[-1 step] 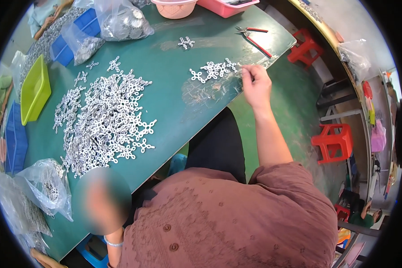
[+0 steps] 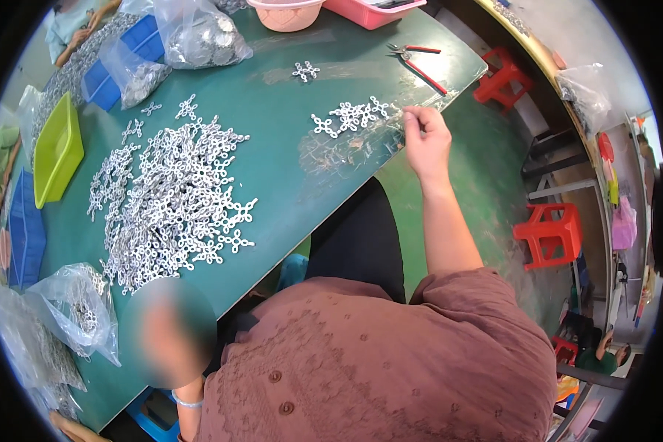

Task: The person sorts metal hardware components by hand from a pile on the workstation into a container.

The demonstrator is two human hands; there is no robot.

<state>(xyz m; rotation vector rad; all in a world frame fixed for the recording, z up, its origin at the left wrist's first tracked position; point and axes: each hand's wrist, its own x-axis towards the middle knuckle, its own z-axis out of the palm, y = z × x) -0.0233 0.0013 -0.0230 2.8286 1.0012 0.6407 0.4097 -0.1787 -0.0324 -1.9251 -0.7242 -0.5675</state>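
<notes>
At the table's right edge my right hand (image 2: pixel 428 141) has thumb and forefinger pinched together. Whatever is between them, if anything, is too small to make out. Just left of its fingertips lies a small group of silvery looped metal pieces (image 2: pixel 352 115), among fine scraps. A pair of red-handled nippers (image 2: pixel 418 65) rests beyond the hand, handles spread. My left hand (image 2: pixel 171 339) is at the near left, a bracelet on its wrist; a blur covers its fingers. The closest thing to it is a large heap of similar looped pieces (image 2: pixel 175 199).
On the green table (image 2: pixel 280 162) stand a lime-green bin (image 2: pixel 60 151), clear bags of metal parts (image 2: pixel 206 40) and a pink basket (image 2: pixel 286 15). One looped piece (image 2: pixel 306 71) lies alone at the back. Red stools (image 2: pixel 549 236) stand on the floor at right. Other people are at the far left.
My right hand has shifted slightly right, its pinched fingertips farther from the small group of looped pieces. The heap and the nippers have stayed in place.
</notes>
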